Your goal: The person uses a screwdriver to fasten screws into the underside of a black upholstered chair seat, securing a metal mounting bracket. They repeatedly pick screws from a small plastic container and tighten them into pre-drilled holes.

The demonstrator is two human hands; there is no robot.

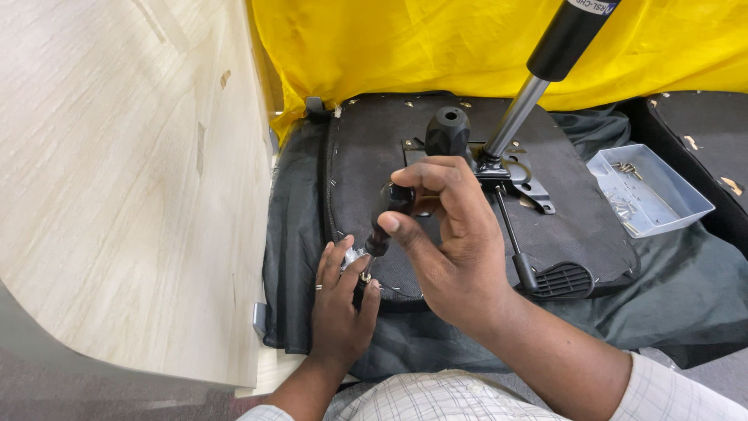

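head view: a yellow cloth [436, 47] hangs across the far side as backdrop, w/ a pale wood-grain panel [125, 179] filling the left side, standing on edge. a dark grey-green cover sheet [686, 288] spreads over the work surface. on it lies an upturned black chair seat base [366, 148], underside up, staples and small screws visible along its edge. a black metal mechanism plate [530, 183] sits on the far-middle of the seat, and a gas lift cylinder [545, 62], black upper part w/ silver rod, rises from it slanting up to the far right. a black knob [448, 129] stands just left of the cylinder's foot. a thin lever w/ a ribbed black paddle handle [561, 279] runs toward the near right edge of the seat. far right, a grey plastic tray [662, 206] holds loose screws; a 2nd black seat [709, 132] lies beyond it.

the person's right hand [448, 249] is clamped round the black handle of a screwdriver [386, 218], fingers curled over the top, thumb along the side, tool pointing down-left at the seat's near left edge. the left hand [339, 300], ring on one finger, is pinched together at the tool's tip, fingertips on a small shiny metal piece [354, 256] right at the seat edge; what it is can't be told. both sleeves are pale checked fabric at the near edge.
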